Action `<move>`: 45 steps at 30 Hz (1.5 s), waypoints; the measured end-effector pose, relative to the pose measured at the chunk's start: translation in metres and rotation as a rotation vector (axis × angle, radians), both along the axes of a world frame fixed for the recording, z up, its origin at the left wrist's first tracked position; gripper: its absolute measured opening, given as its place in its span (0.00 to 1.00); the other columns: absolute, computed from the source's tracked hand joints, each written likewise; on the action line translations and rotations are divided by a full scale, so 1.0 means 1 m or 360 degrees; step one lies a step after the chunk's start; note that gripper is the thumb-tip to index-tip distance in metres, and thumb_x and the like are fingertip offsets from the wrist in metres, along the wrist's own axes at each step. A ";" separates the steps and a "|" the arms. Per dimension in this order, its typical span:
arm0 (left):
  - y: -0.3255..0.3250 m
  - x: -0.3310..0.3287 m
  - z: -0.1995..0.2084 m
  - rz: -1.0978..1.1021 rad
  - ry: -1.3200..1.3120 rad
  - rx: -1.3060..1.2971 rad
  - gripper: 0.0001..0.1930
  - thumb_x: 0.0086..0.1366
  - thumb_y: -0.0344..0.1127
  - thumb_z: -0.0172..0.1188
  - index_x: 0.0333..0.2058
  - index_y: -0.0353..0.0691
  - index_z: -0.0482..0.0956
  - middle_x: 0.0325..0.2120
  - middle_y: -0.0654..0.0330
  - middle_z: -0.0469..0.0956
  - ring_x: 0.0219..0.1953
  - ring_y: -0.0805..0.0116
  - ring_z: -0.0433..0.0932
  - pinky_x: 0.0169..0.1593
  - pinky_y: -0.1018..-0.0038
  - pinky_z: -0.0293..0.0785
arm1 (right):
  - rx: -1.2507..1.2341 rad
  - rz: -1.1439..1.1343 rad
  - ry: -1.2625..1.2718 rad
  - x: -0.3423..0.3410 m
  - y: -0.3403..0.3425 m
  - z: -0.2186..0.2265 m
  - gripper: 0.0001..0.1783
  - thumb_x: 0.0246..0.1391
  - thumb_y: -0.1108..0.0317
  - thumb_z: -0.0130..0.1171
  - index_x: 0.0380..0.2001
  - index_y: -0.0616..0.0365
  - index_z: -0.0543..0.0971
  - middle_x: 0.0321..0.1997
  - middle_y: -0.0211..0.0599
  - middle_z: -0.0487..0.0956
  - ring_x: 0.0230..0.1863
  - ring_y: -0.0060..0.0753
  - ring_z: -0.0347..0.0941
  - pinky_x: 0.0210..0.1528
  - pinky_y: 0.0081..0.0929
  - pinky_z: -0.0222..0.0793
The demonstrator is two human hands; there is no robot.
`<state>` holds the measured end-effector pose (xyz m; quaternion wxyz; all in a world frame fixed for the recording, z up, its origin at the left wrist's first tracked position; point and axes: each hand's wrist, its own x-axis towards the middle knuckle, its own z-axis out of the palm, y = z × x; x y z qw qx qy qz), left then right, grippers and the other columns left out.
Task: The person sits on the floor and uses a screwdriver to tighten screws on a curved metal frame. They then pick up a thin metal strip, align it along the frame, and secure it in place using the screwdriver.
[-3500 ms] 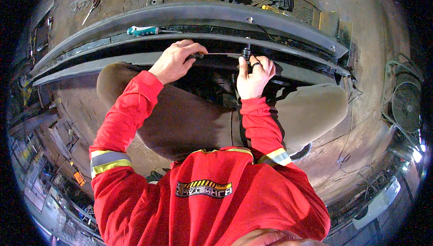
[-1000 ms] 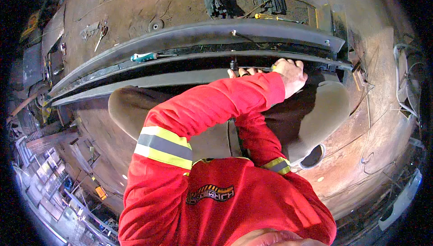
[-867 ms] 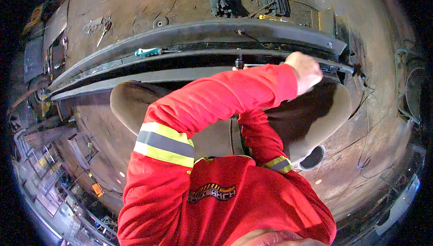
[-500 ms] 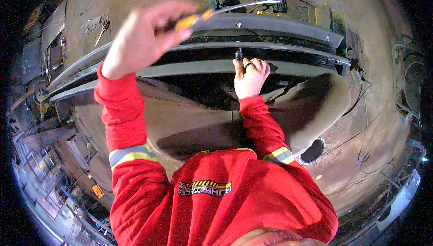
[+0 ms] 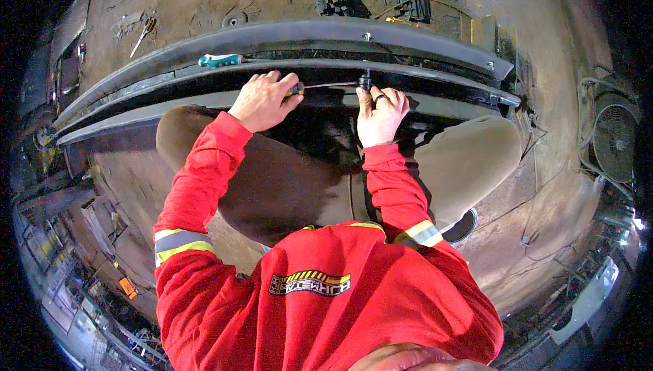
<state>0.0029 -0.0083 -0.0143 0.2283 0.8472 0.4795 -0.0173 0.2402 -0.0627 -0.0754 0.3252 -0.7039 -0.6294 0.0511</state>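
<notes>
Screwdriver (image 5: 330, 85) in L hand (image 5: 264, 101); blk/yellow handle (image 5: 296, 90); thin straight shaft (image 5: 320, 86)

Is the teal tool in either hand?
No, the teal tool lies on the metal frame, apart from the left hand and right hand.

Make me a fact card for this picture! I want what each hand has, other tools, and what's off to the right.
Left hand: gripping a thin-shafted tool, shaft pointing right
Right hand: fingers around a black cylindrical fitting
Shaft touching fitting: can't tell
Other tools: teal-handled tool among long grey metal bars; scissors on the floor
Far right: round fan
</notes>
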 end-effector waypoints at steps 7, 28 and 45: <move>0.003 0.002 -0.008 -0.0049 0.0052 -0.0022 0.17 0.65 0.49 0.54 0.43 0.41 0.70 0.32 0.46 0.75 0.36 0.45 0.76 0.40 0.55 0.70 | -0.0018 -0.0003 0.0009 0.000 0.000 0.001 0.13 0.46 0.61 0.68 0.28 0.61 0.82 0.28 0.34 0.75 0.39 0.40 0.70 0.50 0.41 0.60; -0.002 0.001 -0.029 0.0110 -0.0296 0.0136 0.16 0.61 0.43 0.61 0.43 0.39 0.75 0.33 0.50 0.77 0.38 0.47 0.76 0.41 0.58 0.73 | -0.0076 -0.0006 0.0042 0.001 -0.001 -0.004 0.15 0.47 0.58 0.65 0.28 0.59 0.82 0.31 0.36 0.74 0.44 0.43 0.68 0.54 0.45 0.58; 0.004 0.003 -0.019 0.0151 -0.0375 -0.0053 0.16 0.60 0.44 0.62 0.39 0.38 0.76 0.34 0.50 0.78 0.39 0.47 0.77 0.42 0.59 0.74 | -0.0035 0.0027 0.0001 0.002 0.001 0.004 0.14 0.46 0.60 0.68 0.29 0.60 0.82 0.29 0.32 0.75 0.41 0.39 0.70 0.50 0.41 0.59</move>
